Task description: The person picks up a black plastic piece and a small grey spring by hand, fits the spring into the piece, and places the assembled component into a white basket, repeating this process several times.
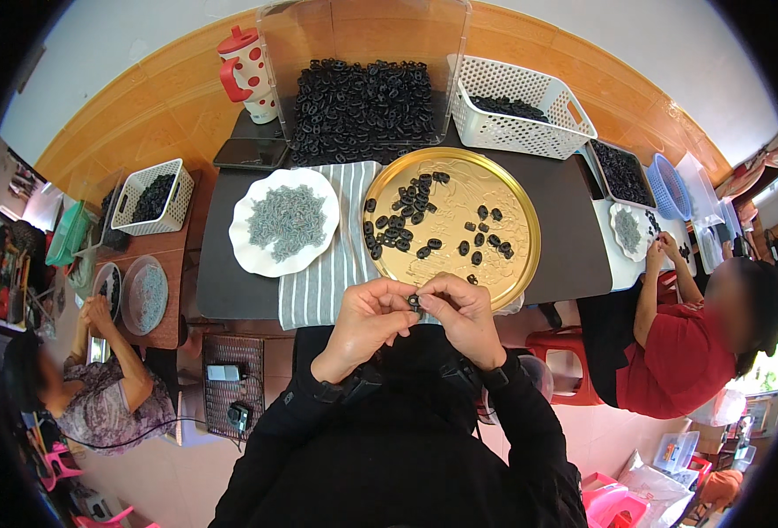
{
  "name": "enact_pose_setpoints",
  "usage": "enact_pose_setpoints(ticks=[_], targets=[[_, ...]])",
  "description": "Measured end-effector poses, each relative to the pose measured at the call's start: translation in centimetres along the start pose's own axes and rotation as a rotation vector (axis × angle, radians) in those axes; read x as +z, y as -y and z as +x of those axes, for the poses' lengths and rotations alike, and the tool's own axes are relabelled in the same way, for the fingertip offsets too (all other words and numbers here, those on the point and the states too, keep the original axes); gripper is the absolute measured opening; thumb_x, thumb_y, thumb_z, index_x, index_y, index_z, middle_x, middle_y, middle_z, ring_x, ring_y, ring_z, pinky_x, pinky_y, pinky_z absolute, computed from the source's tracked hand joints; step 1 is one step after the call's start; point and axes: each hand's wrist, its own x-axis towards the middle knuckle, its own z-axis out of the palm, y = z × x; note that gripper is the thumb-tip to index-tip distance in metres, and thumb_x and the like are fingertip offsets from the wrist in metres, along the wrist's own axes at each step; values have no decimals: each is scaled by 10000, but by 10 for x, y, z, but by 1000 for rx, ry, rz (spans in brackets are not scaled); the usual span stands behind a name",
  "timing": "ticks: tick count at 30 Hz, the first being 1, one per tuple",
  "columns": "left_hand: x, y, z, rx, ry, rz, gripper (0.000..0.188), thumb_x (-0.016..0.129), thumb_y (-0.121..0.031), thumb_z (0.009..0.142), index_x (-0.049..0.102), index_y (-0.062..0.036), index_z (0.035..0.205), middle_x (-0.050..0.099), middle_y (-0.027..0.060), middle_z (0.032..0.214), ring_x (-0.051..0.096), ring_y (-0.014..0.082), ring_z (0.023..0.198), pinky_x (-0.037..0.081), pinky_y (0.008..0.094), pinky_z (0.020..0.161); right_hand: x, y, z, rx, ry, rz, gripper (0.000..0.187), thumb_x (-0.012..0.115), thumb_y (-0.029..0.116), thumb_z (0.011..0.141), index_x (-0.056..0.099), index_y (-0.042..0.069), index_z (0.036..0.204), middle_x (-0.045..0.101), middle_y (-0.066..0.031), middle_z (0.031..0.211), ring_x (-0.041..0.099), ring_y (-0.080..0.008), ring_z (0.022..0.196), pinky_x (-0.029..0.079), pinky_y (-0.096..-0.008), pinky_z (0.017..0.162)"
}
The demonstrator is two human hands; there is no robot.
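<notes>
My left hand (367, 319) and my right hand (462, 319) meet at the near edge of the table. Between their fingertips they pinch a small black ring-like part (414, 301); its finer detail is too small to make out. Just beyond them lies a round gold tray (497, 187) with several small black oval parts (423, 253) scattered on it. To its left stands a white scalloped plate (245, 253) heaped with thin grey-green pieces (285, 220). A striped grey cloth (305, 299) lies under the tray's left side.
Behind the tray stands a clear bin (275, 97) of black parts, beside a white perforated basket (530, 136). A dotted tumbler (253, 75) and a dark phone (250, 153) are back left. People work at the left (112, 387) and right (697, 352). A red stool (569, 352) stands right.
</notes>
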Motion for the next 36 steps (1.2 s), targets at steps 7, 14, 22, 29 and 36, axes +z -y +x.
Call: enact_pose_setpoints(ticks=[7, 14, 22, 29, 36], targets=[[3, -2, -1, 8, -29, 79, 258, 671, 33, 779, 620, -11, 1028, 643, 36, 728, 576, 55, 570, 388, 161, 419, -1, -2, -1, 38, -3, 16, 49, 583, -30, 867, 613, -14, 902, 605, -4, 806, 535, -56, 751, 432, -202, 684], [4, 0, -2, 32, -44, 86, 233, 669, 41, 779, 627, -9, 1002, 640, 30, 728, 566, 50, 562, 387, 159, 420, 1, -4, -3, 17, -14, 44, 60, 582, -42, 861, 617, -17, 903, 593, -4, 805, 533, -61, 757, 428, -204, 688], [2, -1, -1, 58, -20, 30, 211, 674, 45, 782, 639, 0, 985, 638, 30, 727, 567, 52, 567, 399, 159, 427, 4, -6, -4, -158, -15, -39, 79, 574, -61, 855, 616, -20, 907, 566, -22, 809, 527, -76, 749, 422, -205, 677], [1, 0, -2, 96, -17, 0, 236, 683, 37, 793, 639, 1, 1021, 638, 36, 728, 564, 55, 580, 412, 161, 448, 6, -3, -8, -74, -23, 55, 119, 584, -47, 858, 609, -15, 970, 567, -13, 843, 529, -70, 783, 425, -206, 705], [-3, 2, -7, 134, -6, 13, 266, 685, 41, 792, 638, 9, 1051, 649, 38, 742, 568, 51, 605, 419, 159, 471, 7, -7, -16, -27, -3, 158, 211, 608, -31, 852, 616, -8, 1061, 578, -6, 884, 535, -68, 807, 432, -205, 730]])
